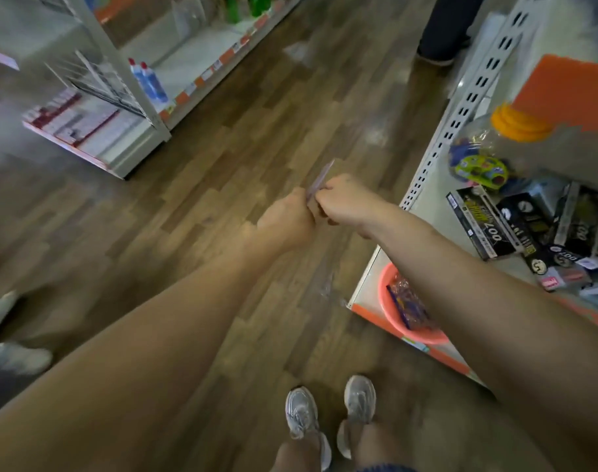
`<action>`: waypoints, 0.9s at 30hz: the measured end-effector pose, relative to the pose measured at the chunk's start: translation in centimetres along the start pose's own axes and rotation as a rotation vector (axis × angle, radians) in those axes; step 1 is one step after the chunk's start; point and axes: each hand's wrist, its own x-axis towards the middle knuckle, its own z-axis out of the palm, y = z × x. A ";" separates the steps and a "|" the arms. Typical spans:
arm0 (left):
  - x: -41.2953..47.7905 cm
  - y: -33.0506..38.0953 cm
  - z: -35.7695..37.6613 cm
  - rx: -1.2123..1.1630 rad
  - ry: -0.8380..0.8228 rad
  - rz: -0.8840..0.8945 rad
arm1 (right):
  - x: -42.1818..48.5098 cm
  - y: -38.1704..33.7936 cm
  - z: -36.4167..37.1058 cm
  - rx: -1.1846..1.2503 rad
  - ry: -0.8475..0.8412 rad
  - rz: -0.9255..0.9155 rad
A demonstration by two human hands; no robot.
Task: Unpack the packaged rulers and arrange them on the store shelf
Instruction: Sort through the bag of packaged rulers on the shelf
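Slip risk: thin pack, gripped at one end only
Your left hand (pixel 287 216) and right hand (pixel 345 202) both have fingers curled and clamped on the near end of the ruler pack (pixel 319 180), held in mid-air over the floor (pixel 222 158), just left of the shelf (pixel 437 158). Tear too hard and rulers may shoot out, drop or snap; blur hides the exact grip

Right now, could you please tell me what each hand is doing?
The left hand is closed, gripping the ruler pack.
The right hand is closed, pinching the same pack.
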 end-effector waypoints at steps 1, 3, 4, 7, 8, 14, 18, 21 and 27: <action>0.6 -1.0 0.9 -0.006 -0.017 -0.024 | 1.0 0.9 0.8 -0.022 -0.006 0.018; 2.1 -2.9 3.0 -0.015 -0.057 -0.075 | 3.1 3.0 2.2 -0.063 -0.016 0.068; 2.8 -3.7 4.1 -0.011 -0.078 -0.102 | 4.2 4.2 3.0 -0.075 -0.020 0.094; 4.8 -6.2 7.8 0.033 -0.110 -0.164 | 7.5 8.6 5.1 -0.135 -0.013 0.143; 5.6 -7.1 9.2 0.048 -0.113 -0.175 | 8.6 10.3 5.9 -0.146 -0.012 0.160; 11.1 -12.7 19.6 -0.021 -0.247 -0.286 | 15.3 21.6 10.4 -0.217 -0.055 0.267; 14.8 -16.7 27.2 -0.038 -0.301 -0.311 | 19.5 29.7 13.7 -0.303 -0.080 0.320; 17.5 -19.7 32.8 -0.064 -0.347 -0.340 | 22.5 35.4 16.3 -0.320 -0.093 0.376; 22.6 -25.2 43.8 -0.053 -0.380 -0.383 | 27.9 45.3 22.0 -0.308 -0.143 0.461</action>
